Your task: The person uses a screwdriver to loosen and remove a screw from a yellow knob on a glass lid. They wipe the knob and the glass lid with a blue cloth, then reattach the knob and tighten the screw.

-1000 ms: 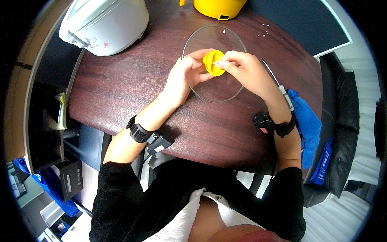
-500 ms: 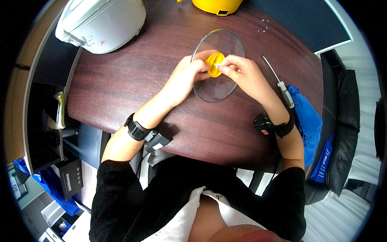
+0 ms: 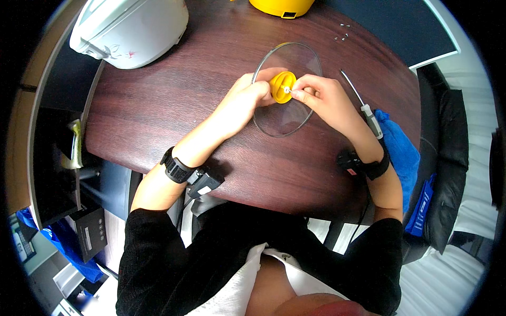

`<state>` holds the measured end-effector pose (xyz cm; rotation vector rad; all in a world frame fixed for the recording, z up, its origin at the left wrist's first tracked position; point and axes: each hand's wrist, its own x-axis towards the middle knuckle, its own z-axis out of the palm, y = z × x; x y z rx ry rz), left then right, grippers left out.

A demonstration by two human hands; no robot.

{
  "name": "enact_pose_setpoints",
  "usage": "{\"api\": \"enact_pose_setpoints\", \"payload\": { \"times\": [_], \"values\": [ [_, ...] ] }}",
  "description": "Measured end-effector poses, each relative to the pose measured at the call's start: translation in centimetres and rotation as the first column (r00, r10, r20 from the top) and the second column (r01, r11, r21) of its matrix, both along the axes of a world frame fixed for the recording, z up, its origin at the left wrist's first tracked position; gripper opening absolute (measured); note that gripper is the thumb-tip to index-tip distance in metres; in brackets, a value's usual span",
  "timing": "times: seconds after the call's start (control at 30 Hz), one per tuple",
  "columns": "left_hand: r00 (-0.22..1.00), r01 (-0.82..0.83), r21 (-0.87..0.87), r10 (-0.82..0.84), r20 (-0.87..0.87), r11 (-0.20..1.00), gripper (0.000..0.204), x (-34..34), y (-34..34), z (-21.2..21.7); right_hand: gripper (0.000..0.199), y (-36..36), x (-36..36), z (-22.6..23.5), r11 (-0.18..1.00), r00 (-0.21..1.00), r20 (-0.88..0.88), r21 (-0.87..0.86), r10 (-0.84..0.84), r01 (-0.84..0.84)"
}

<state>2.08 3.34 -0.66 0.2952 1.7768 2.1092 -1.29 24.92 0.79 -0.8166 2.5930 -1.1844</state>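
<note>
A round glass lid [image 3: 287,121] with a dark rim is held tilted up over the table. My left hand [image 3: 246,94] is closed around its yellow knob [image 3: 283,80], some of its fingers hidden behind the knob. The knob's hollow face, with a bar across it, is turned toward my right hand [image 3: 320,95]. That hand pinches thumb and forefinger at a small whitish piece [image 3: 287,90] in the middle of the knob; its exact kind is too small to tell.
Right of my right hand lies a screwdriver [image 3: 370,118] with a grey handle, beside a blue cloth [image 3: 398,150]. Several small light-coloured bits [image 3: 344,36] are scattered at the far right. A white rice cooker [image 3: 142,37] stands far left, a yellow appliance [image 3: 282,6] at the back.
My right fingertips have drawn back slightly from the knob's middle, so more of the small whitish piece shows. Hands and lid sit a little lower in view.
</note>
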Motion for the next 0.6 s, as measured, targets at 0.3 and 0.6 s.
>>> {"api": "enact_pose_setpoints", "payload": {
  "times": [0.3, 0.6],
  "values": [
    [0.98, -0.168, 0.469, 0.097, 0.172, 0.867, 0.062, -0.6, 0.0, -0.4, 0.021, 2.8, 0.8, 0.7, 0.924, 0.924, 0.268, -0.194, -0.274, 0.33],
    [0.969, -0.175, 0.567, 0.039, 0.243, 0.805, 0.064, -0.6, 0.0, 0.5, 0.023, 2.0, 1.7, 1.3, 0.792, 0.887, 0.42, -0.468, -0.192, 0.393]
  ]
}}
